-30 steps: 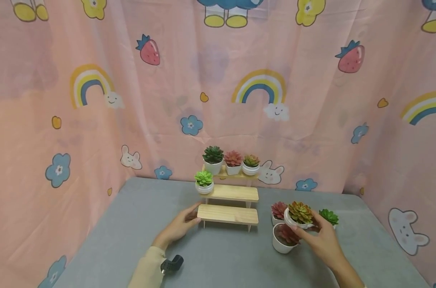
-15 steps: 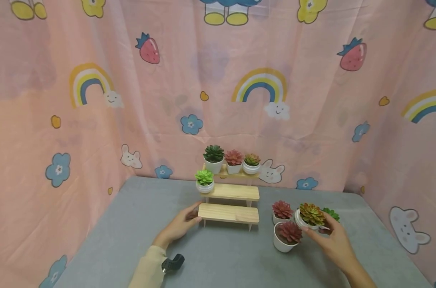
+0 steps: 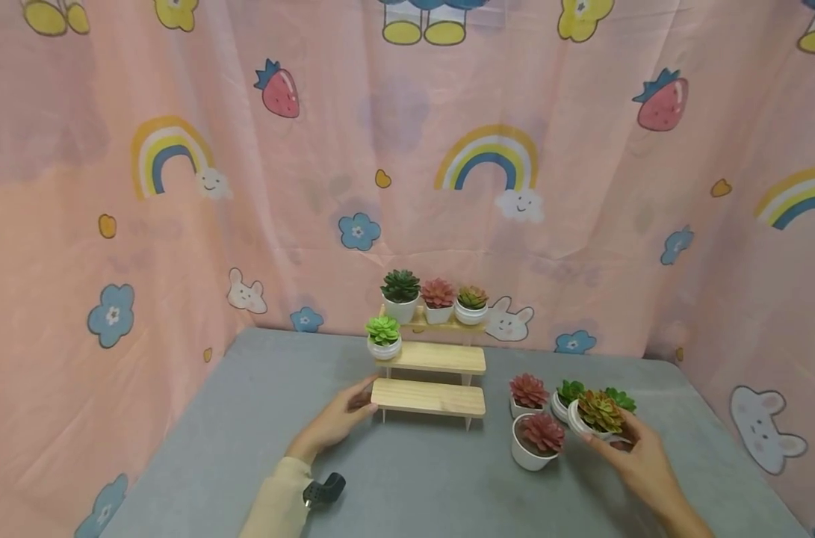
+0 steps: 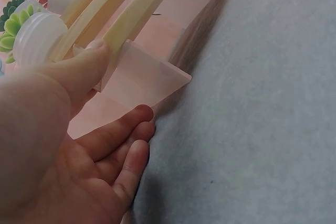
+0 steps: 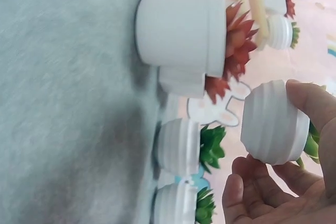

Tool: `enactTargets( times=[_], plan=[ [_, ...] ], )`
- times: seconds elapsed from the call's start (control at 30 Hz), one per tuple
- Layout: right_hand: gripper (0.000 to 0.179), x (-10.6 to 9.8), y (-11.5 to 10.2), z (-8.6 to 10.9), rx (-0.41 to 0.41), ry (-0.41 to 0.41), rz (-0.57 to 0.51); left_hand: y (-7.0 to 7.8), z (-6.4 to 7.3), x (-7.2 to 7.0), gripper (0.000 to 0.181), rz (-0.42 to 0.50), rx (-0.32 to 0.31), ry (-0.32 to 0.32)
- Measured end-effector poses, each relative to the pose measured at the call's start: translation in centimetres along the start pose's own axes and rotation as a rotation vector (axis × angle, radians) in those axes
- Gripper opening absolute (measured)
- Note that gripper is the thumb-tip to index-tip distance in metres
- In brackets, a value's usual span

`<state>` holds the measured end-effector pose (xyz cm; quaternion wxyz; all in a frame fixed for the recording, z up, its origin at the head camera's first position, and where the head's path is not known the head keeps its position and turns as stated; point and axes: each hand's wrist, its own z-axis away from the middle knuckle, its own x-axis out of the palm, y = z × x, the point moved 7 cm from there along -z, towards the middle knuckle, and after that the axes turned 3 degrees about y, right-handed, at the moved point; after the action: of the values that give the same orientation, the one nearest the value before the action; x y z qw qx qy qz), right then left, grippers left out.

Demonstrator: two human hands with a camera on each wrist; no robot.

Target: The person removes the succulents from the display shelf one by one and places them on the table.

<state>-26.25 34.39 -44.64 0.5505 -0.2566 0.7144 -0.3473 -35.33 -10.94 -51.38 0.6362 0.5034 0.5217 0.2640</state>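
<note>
In the head view my right hand (image 3: 639, 456) grips a potted succulent (image 3: 598, 412) with orange-green leaves, by its ribbed white pot (image 5: 275, 123). The pot is raised off the table and slightly tilted. Behind it stand two green succulents (image 5: 212, 148) in ribbed pots; to its left are two red ones, one in a larger round pot (image 3: 533, 448), one in a smaller pot (image 3: 528, 396). My left hand (image 3: 336, 418) holds the left end of the lowest plank of a three-tier wooden stand (image 3: 429, 397), thumb (image 4: 97, 56) against the plank, other fingers lower near the clear leg (image 4: 149, 72).
The stand's top tier bears a dark green succulent (image 3: 400, 291), a pink one (image 3: 438, 299) and a small yellow-green one (image 3: 471, 302). A bright green succulent (image 3: 383, 338) sits at the middle tier's left end. A patterned pink curtain (image 3: 326, 149) hangs behind the grey table (image 3: 434, 486).
My right hand has moved to the right with the orange-green succulent, uncovering a green succulent behind it. My left hand stays at the stand.
</note>
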Motion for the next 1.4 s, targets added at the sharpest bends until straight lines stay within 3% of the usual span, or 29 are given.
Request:
enactTargets(
  times=[0.27,0.77,1.1,1.4],
  plan=[
    [0.074,0.2,1.7,0.0,-0.008,-0.023,-0.004,0.2,0.0,0.2,0.062,0.003,0.014,-0.003],
    [0.089,1.3,5.5,-0.3,0.165,-0.202,0.054,0.6,0.3,0.1,0.062,-0.013,0.025,0.002],
    [0.088,2.0,6.2,-0.7,0.152,-0.249,0.092,0.3,0.2,0.1,0.063,-0.016,0.009,0.004],
    [0.087,2.7,6.5,-0.8,0.150,-0.312,0.055,0.0,0.1,0.1,0.062,-0.010,0.016,0.000]
  ],
)
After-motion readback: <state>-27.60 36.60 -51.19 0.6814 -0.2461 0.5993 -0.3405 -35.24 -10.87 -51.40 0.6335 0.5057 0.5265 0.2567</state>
